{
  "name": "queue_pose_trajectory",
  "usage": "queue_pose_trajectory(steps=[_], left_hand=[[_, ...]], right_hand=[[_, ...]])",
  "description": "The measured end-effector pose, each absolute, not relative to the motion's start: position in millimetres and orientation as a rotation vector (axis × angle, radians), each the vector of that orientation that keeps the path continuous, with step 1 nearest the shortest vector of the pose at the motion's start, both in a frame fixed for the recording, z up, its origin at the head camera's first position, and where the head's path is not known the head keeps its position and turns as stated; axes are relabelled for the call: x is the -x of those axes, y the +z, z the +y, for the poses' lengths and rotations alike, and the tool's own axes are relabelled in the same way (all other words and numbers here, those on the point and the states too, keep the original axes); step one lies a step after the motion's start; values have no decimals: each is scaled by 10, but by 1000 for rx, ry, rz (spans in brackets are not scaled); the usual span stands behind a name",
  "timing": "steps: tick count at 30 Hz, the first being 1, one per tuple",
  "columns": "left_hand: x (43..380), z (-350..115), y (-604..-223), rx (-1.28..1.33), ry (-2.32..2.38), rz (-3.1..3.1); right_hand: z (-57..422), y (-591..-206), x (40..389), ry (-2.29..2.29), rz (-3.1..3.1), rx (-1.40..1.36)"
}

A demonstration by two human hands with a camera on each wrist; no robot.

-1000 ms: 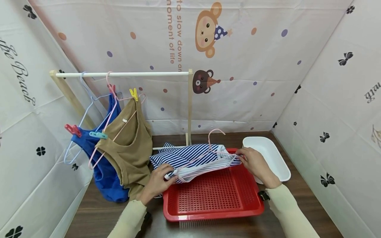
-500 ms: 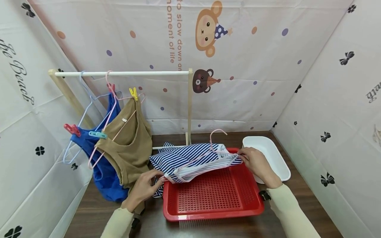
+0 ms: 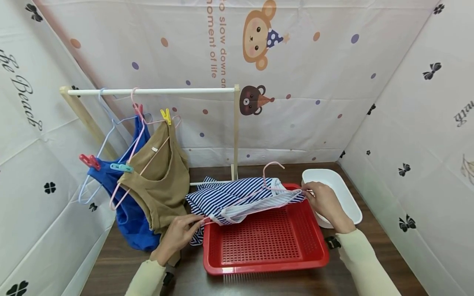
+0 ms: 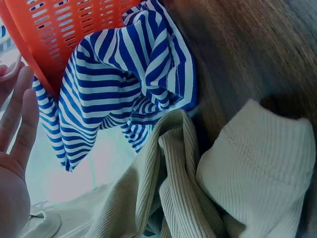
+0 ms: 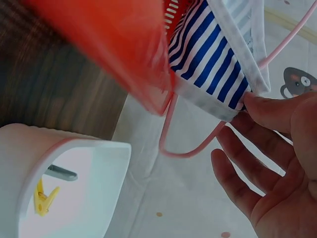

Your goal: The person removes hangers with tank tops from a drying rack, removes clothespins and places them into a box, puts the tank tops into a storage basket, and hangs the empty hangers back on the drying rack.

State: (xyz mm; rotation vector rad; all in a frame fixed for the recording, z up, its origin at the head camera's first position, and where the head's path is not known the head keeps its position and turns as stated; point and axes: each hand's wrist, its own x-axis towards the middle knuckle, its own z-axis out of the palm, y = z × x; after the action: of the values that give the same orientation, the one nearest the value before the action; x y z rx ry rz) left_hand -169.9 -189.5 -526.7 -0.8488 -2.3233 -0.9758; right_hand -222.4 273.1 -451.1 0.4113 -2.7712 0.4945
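A navy-and-white striped tank top lies across the back rim of a red basket, its lower part hanging past the basket's left side. A pink hanger runs through it, hook pointing up and right. My left hand pinches the hanger's left end, which pokes out beyond the shirt's shoulder. My right hand pinches the shirt's right strap between thumb and fingers. In the right wrist view the hanger's bent end sticks out past that strap, below the fingers.
At left, a rack with a white bar carries a blue top and a khaki top on hangers, clipped with clothespins. Right of the basket, a white bin holds a yellow clothespin and a grey one.
My left hand has moved left off the shirt's shoulder, out to the hanger's end. The right hand, the hanger hook and the shirt's right strap have shifted slightly to the right.
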Motion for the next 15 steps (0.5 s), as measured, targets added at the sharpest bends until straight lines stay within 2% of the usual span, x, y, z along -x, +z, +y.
queue_pose_trajectory(steps=[15], left_hand=[[1702, -1903, -5277, 854, -972, -2301]], right_hand=[[2916, -4618, 2316, 597, -2745, -332]])
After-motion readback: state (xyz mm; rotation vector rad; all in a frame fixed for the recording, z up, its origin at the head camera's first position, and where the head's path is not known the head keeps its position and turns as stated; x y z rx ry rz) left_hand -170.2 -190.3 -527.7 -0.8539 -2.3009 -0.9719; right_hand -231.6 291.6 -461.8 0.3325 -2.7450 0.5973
